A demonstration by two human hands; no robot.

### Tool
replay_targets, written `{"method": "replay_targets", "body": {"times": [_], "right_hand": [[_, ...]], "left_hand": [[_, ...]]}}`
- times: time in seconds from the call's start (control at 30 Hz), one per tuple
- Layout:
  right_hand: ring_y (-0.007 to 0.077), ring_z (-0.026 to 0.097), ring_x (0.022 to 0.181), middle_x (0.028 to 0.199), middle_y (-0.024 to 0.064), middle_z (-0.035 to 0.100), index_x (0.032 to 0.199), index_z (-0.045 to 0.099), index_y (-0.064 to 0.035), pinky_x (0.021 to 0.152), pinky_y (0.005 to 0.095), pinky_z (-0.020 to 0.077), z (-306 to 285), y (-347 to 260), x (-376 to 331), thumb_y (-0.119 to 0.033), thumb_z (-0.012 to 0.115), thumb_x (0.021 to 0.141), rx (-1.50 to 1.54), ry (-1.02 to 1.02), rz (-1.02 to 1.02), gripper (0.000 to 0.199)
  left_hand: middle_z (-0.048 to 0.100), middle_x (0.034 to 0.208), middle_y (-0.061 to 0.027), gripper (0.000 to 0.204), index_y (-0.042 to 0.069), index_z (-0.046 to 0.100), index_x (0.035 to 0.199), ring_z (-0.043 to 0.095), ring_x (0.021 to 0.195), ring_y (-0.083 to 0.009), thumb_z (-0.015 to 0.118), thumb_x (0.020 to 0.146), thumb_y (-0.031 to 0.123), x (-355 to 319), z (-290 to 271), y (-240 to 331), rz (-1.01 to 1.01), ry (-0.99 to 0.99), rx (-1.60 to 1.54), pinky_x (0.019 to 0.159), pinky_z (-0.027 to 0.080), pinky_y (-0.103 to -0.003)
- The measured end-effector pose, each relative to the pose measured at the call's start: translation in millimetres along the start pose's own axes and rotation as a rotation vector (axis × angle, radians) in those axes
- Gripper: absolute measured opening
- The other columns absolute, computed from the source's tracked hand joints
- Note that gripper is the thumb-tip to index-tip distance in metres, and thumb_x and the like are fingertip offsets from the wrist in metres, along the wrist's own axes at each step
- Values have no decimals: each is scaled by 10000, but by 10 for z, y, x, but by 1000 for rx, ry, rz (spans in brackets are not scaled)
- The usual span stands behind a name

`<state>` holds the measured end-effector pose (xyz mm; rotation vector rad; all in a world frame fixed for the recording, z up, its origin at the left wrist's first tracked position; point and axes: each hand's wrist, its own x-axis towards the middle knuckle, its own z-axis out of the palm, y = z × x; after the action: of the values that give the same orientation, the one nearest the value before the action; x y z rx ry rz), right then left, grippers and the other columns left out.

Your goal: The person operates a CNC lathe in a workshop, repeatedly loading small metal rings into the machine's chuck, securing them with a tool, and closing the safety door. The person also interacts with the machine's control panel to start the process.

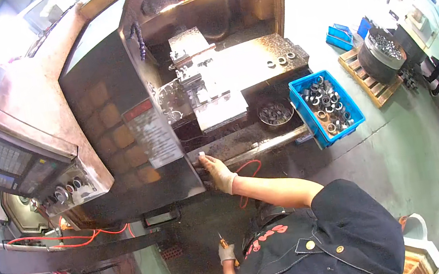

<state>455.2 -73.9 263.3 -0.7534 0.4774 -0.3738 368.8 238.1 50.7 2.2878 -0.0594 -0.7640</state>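
My right hand [218,174], in a pale glove, reaches to the free edge of the machine's dark sliding door [102,101]. Its fingers are closed together there, with a small white tip at their end; what they grip is hidden. Low and close to my body, my left hand [226,253], also gloved, is wrapped around an orange-handled screwdriver [224,243] whose thin tip points up. Beyond the door edge lies the open work area with a metal fixture [202,82]. Several metal rings [281,61] stand on the bright machine table [258,53].
A blue bin [320,135] of metal rings sits at the machine's right end. Beside it is a round pan [277,122] of dark parts. The control panel [20,163] stands left. Red hose [245,174] hangs near my right wrist. A drum [380,63] rests on a pallet [376,92].
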Motion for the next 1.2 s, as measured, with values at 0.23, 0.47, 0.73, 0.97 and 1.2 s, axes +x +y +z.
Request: {"method": "replay_targets", "body": {"times": [0.23, 0.47, 0.73, 0.97, 1.2], "right_hand": [[172, 565, 827, 1040, 53, 553, 1095, 442, -177, 719, 333, 464, -700, -891, 478, -302, 531, 840, 170, -419, 434, 298], [121, 549, 757, 884, 66, 578, 1031, 495, -44, 663, 230, 454, -1442, -1897, 1704, -202, 575, 796, -674, -140, -102, 294], [269, 570, 852, 929, 167, 592, 1150, 493, -83, 752, 348, 442, -1605, -2263, 2995, -153, 598, 714, -1578, 314, -481, 454], [270, 593, 726, 839, 136, 618, 1001, 575, -122, 654, 358, 457, -1686, -2142, 3334, -204, 536, 772, -1391, 382, -421, 247], [115, 518, 576, 753, 35, 593, 836, 536, -91, 543, 207, 437, -1060, -1597, 2169, -121, 615, 769, -915, -38, -412, 108]], "left_hand": [[587, 848, -67, 307, 81, 531, 972, 574, 767, -176, 603, 676, 115, 192, 272, 442, 75, -155, -110, 698, 452, -302], [553, 711, -22, 255, 96, 526, 943, 545, 652, -129, 575, 695, 61, 658, 152, 1752, 245, -18, -96, 618, 448, -273], [514, 708, 12, 330, 93, 509, 972, 506, 639, -73, 572, 680, -48, 1056, 88, 2928, 345, -23, -274, 608, 439, -214], [538, 730, -9, 307, 84, 507, 977, 530, 659, -93, 562, 693, -20, 1200, 38, 3191, 387, -20, -196, 624, 448, -233], [507, 776, 1, 284, 61, 502, 959, 503, 687, -89, 557, 697, -34, 1858, -452, 4086, 571, 141, -294, 628, 422, -209]]}}
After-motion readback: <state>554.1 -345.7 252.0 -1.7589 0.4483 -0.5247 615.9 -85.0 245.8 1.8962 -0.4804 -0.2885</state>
